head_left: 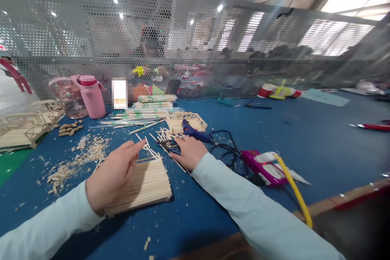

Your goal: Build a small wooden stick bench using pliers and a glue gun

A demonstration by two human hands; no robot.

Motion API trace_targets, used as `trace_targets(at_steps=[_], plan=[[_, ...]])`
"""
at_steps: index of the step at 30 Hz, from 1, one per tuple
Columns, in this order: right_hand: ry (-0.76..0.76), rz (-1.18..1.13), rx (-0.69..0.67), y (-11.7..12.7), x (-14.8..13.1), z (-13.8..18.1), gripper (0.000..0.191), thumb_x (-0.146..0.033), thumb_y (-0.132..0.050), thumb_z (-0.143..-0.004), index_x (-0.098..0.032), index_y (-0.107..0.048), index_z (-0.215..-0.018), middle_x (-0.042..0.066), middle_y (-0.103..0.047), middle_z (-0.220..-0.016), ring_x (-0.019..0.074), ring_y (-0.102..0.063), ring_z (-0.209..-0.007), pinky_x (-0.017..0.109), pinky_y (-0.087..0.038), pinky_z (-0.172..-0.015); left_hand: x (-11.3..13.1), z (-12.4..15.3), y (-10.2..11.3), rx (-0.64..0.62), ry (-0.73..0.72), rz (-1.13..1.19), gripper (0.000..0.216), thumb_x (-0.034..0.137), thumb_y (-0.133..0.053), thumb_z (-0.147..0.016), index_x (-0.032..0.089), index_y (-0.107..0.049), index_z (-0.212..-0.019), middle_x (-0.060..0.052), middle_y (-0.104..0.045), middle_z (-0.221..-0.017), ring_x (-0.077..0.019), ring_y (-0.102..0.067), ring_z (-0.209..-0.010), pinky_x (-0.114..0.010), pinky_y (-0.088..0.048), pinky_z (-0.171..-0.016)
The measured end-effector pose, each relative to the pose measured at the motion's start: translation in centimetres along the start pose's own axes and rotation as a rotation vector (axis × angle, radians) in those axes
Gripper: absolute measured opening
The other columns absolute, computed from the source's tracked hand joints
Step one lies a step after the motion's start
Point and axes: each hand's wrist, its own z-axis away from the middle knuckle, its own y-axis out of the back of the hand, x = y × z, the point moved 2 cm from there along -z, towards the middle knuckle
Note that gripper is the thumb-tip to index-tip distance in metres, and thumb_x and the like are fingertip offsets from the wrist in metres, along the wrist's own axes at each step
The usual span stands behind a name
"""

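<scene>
The wooden-stick panel (152, 185) sits on the blue desk (289, 130), wood scraps (91, 150) strewn to its left. Over the panel's left part is the left hand (114, 174); whether its fingers pinch anything, I can't tell. Beyond the panel's far right corner, the right hand (190, 152) has bent fingers at the pliers (166, 143), their grip unclear, near a blue glue gun (195, 131).

- We see bare, matt wood in the stick panel (149, 183), its face ridged.
- Our sleeves (252, 199) are soft, matt cloth.
- We find the tabletop (289, 130) smooth, with a low sheen.
- Clear, glossy plastic wraps our stick bundles (146, 113).
- The purple device (252, 159) shows us shiny plastic.
</scene>
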Motion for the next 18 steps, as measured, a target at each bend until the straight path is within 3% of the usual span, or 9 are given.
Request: trace_targets(at_steps=[3,6,9,11,14,18], plan=[[0.011,-0.016,0.007,-0.7,-0.1,-0.4,0.067,-0.059,-0.057,-0.071,-0.01,-0.056,-0.117,0.022,-0.057,-0.109,0.0353,-0.053,-0.102,0.048,-0.043,-0.08,-0.5,-0.1,-0.4,-0.047,0.037,0.021,0.048,0.012,-0.03,-0.081,0.017,-0.054,-0.122,-0.003,-0.065,-0.073,-0.014,-0.059,-0.062,-0.023,-0.045,-0.06],[0.084,-0.136,0.153,0.3,-0.2,-0.1,0.068,-0.058,-0.061,-0.069,-0.009,-0.055,-0.117,0.02,-0.058,-0.111,0.0307,-0.054,-0.1,0.042,-0.043,-0.082,-0.5,0.1,-0.5,-0.066,0.099,0.012,0.049,0.015,-0.032,-0.083,0.019,-0.045,-0.13,-0.003,-0.07,-0.08,-0.0156,-0.063,-0.067,-0.024,-0.046,-0.062],[0.142,-0.347,0.362,2.1,-0.6,1.3,0.041,-0.049,-0.045,-0.085,-0.013,-0.064,-0.09,0.008,-0.065,-0.076,0.0171,-0.058,-0.067,0.028,-0.044,-0.064,0.0,0.4,-0.7,-0.057,0.073,-0.02,0.047,0.016,-0.033,-0.086,0.021,-0.044,-0.131,-0.004,-0.07,-0.082,-0.0167,-0.064,-0.07,-0.026,-0.047,-0.064],[0.29,-0.46,0.429,2.9,-1.6,2.4,0.04,-0.046,-0.039,-0.089,-0.015,-0.064,-0.082,0.003,-0.061,-0.061,0.0128,-0.052,-0.053,0.025,-0.04,-0.055,0.3,0.8,-1.1,-0.049,0.019,-0.036,0.047,0.016,-0.033,-0.087,0.023,-0.042,-0.132,-0.004,-0.069,-0.083,-0.0166,-0.063,-0.071,-0.026,-0.048,-0.065],[0.58,-0.499,0.415,2.9,-3.3,3.6,0.033,-0.037,-0.038,-0.091,-0.017,-0.063,-0.089,0.004,-0.064,-0.065,0.014,-0.056,-0.058,0.026,-0.041,-0.057,0.7,1.2,-2.2,-0.061,-0.108,-0.035,0.052,0.014,-0.034,-0.087,0.024,-0.033,-0.137,-0.005,-0.066,-0.083,-0.0162,-0.062,-0.073,-0.026,-0.049,-0.067],[0.604,-0.539,0.33,2.0,-3.8,3.6,0.026,-0.025,-0.037,-0.092,-0.019,-0.062,-0.088,0.006,-0.069,-0.076,0.0152,-0.062,-0.071,0.026,-0.045,-0.066,0.9,1.1,-2.4,-0.05,-0.149,-0.036,0.051,0.011,-0.034,-0.085,0.023,-0.038,-0.134,-0.004,-0.065,-0.081,-0.0153,-0.06,-0.07,-0.026,-0.049,-0.065]])
